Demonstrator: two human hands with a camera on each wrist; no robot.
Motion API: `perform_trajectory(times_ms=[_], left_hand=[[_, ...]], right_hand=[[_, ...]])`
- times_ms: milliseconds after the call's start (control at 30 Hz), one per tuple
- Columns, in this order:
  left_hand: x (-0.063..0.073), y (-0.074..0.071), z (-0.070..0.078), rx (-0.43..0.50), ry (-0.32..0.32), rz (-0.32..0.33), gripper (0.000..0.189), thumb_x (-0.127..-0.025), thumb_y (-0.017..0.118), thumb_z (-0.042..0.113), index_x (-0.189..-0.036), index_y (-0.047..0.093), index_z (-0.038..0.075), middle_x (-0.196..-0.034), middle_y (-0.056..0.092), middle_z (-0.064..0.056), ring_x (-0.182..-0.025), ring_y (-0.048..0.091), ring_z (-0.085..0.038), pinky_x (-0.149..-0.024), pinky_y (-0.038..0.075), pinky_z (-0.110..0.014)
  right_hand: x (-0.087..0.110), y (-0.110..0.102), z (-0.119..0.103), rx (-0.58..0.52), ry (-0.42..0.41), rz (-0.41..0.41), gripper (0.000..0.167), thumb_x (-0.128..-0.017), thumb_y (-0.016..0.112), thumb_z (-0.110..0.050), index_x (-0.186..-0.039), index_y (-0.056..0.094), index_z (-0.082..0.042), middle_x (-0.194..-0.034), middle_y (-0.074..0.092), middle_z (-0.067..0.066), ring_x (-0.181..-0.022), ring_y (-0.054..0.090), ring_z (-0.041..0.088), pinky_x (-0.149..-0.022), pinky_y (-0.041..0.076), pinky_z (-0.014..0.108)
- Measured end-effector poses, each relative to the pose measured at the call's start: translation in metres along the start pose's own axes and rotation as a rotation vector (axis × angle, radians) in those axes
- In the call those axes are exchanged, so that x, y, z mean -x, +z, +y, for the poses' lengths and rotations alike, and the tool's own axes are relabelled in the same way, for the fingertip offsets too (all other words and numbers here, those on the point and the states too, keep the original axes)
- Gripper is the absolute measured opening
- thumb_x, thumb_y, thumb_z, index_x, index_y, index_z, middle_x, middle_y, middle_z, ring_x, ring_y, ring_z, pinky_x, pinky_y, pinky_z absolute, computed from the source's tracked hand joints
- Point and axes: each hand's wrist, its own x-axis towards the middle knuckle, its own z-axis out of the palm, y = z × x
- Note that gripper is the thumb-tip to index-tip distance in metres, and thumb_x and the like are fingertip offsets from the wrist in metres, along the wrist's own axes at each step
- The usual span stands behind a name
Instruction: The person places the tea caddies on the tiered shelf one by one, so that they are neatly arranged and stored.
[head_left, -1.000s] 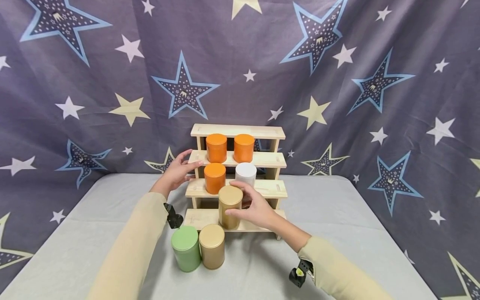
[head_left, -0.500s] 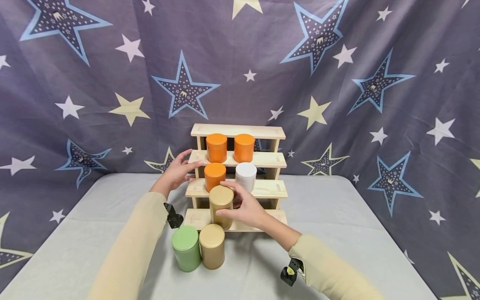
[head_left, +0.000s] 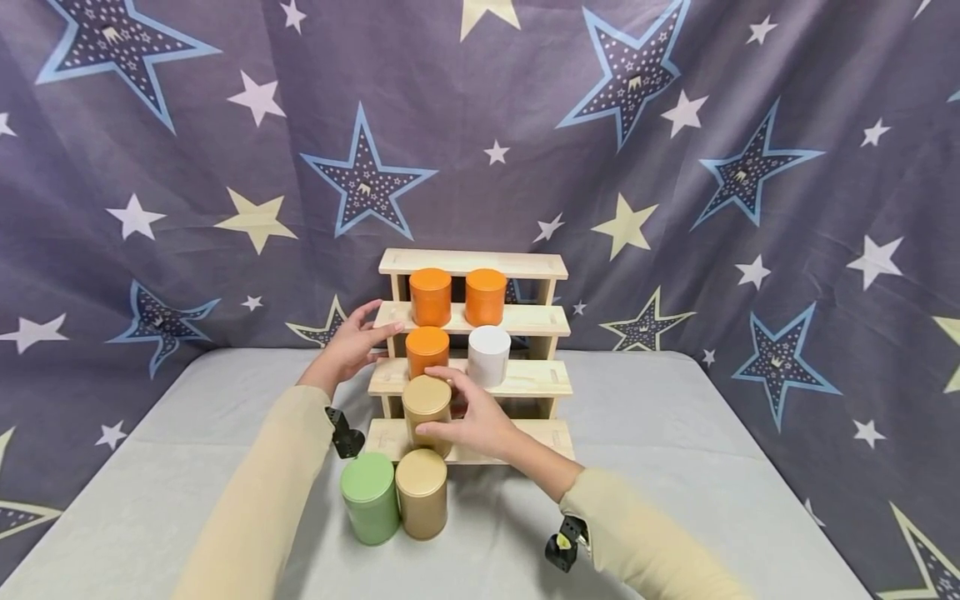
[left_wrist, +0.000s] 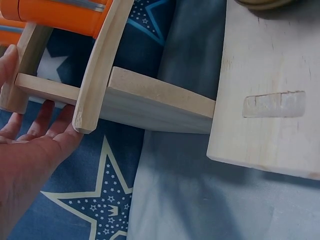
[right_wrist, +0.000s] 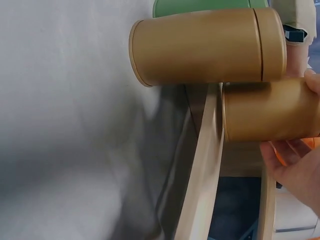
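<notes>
My right hand (head_left: pixel 476 423) holds a gold lidded canister (head_left: pixel 426 402) at the left part of the lowest step of a stepped wooden stand (head_left: pixel 538 379). In the right wrist view, that canister's base (right_wrist: pixel 237 112) meets the step, with thumb and fingers on opposite sides. At the stand's left side, my left hand (head_left: pixel 348 346) grips the end of the second step from the top, thumb above; the left wrist view shows its fingers (left_wrist: pixel 52 127) under the wood. In front of the stand, a second gold canister (head_left: pixel 422 497) and a green canister (head_left: pixel 371 502) stand side by side upright.
Two orange canisters (head_left: pixel 431 298) sit on the second step from the top. Below them are another orange canister (head_left: pixel 427 346) and a white one (head_left: pixel 489 357). A star-patterned cloth (head_left: pixel 517 192) hangs behind the grey-covered table (head_left: pixel 660 450).
My right hand has slid the gold canister leftward along the lowest step, from near its middle to its left part. My left hand keeps its place on the stand.
</notes>
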Motion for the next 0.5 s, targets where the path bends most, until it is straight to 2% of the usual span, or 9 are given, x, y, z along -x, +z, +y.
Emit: perform_trajectory(times_ms=[133,333,500], left_hand=[[0.0001,-0.0005,-0.001,-0.001,0.002,0.0,0.088,-0.087,0.066,0.028,-0.151,0.007,0.024,-0.154,0.021,-0.018,-0.137,0.032,-0.035,-0.108,0.033,-0.055],[0.0001,0.0,-0.0012,-0.008,0.007,-0.001,0.088,-0.087,0.066,0.029,-0.151,0.006,0.024,-0.154,0.021,-0.018,-0.137,0.032,-0.036,-0.108,0.033,-0.056],[0.0002,-0.0001,-0.0009,-0.015,0.007,0.002,0.088,-0.087,0.066,0.029,-0.151,0.007,0.024,-0.154,0.02,-0.018,-0.137,0.032,-0.036,-0.108,0.032,-0.056]], right_hand=[[-0.0013,0.0038,0.0006,0.011,-0.018,0.001,0.069,-0.076,0.077,-0.009,-0.136,0.043,-0.006,-0.124,0.056,0.014,-0.091,0.053,0.01,-0.085,0.052,0.043],[-0.0026,0.0058,0.0002,0.016,-0.015,0.023,0.068,-0.076,0.076,-0.009,-0.136,0.043,-0.007,-0.125,0.056,0.012,-0.093,0.053,0.009,-0.085,0.052,0.035],[-0.0027,0.0071,0.0009,0.009,-0.015,0.035,0.068,-0.076,0.077,-0.009,-0.136,0.044,-0.005,-0.124,0.055,0.014,-0.096,0.054,0.016,-0.086,0.052,0.042]])
